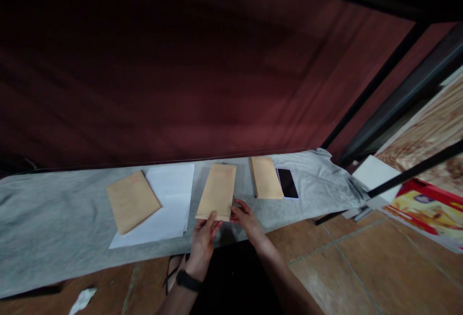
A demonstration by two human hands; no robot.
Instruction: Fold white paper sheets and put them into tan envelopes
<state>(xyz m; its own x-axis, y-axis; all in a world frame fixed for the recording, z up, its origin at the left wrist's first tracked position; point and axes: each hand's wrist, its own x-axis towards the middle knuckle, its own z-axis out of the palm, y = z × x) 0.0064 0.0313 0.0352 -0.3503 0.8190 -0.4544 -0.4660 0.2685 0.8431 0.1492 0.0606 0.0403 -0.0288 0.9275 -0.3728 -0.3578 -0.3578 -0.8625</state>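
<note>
A brown envelope (217, 190) lies on the grey cloth (54, 218) in the middle. My left hand (203, 240), with a black watch on the wrist, touches its near edge with fingers stretched out. My right hand (246, 217) rests beside its near right corner, fingers spread. Another brown envelope (132, 200) lies to the left on top of white paper sheets (171, 204). A stack of brown envelopes (265, 177) sits to the right, next to a black phone (287, 183).
A dark red curtain (181, 88) hangs behind the cloth. Brown floor tiles (361, 267) show in front. A white board (374, 172) and a colourful printed sheet (427, 211) lie at the right. A crumpled white scrap (82, 300) lies on the floor.
</note>
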